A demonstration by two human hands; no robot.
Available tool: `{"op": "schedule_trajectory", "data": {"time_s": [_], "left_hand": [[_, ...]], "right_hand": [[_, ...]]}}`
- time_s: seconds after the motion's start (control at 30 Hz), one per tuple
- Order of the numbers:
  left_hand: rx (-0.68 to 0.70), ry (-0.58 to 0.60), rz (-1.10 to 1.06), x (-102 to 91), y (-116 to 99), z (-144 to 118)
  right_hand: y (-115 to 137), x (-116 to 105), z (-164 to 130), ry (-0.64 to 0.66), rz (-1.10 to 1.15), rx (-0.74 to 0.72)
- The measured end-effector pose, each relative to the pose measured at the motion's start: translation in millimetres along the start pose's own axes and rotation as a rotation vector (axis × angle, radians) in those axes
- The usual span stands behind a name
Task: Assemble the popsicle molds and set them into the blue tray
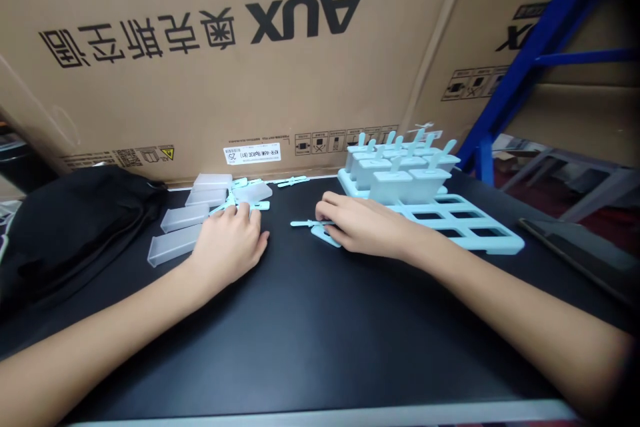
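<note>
My right hand [357, 223] is closed, thumb and fingers pinching a light-blue popsicle-mold stick [301, 223] whose thin end points left. Just below that stick, a flat light-blue piece [325, 235] shows beside the fingertips. My left hand [229, 240] rests with curled fingers among loose parts; whatever lies under its fingertips is hidden. Behind its knuckles is another light-blue stick piece [261, 205]. Clear plastic popsicle molds [173, 245] lie on their sides to its left. Right of my right hand, a light-blue rack [500, 240] holds several filled-in mold slots with upright stick lids [390, 177].
A large cardboard box [200, 93] stands behind the black tabletop [300, 333]. Black fabric [80, 227] is heaped on the left. A dark flat device [575, 253] lies at the right edge, near a blue metal frame [530, 60]. More light-blue sticks [293, 181] lie at the back.
</note>
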State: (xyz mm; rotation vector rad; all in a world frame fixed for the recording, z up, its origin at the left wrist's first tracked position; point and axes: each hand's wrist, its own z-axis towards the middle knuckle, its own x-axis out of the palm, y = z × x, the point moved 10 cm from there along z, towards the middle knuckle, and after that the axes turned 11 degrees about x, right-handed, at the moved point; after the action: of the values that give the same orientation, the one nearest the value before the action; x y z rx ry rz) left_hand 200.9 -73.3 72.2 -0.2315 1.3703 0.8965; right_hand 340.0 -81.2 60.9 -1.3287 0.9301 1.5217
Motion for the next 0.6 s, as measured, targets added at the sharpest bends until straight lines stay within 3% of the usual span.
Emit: {"op": "schedule_trajectory", "data": {"time_s": [0.1, 0.27, 0.47, 0.6], "left_hand": [[0.092, 0.036, -0.021, 7.3, -15, -2], [0.260, -0.018, -0.142, 2.5, -35, -15], [0.267, 0.032, -0.191, -8.5, -33, -50], [0.210, 0.029, -0.223, -15.5, -35, -54]], "right_hand": [[4, 1, 1, 0.012, -0.001, 0.020], [7, 4, 0, 0.072, 0.064, 0.018], [3, 5, 1, 0.084, 0.127, -0.002], [5, 0, 0, 0.087, 0.141, -0.033]]}}
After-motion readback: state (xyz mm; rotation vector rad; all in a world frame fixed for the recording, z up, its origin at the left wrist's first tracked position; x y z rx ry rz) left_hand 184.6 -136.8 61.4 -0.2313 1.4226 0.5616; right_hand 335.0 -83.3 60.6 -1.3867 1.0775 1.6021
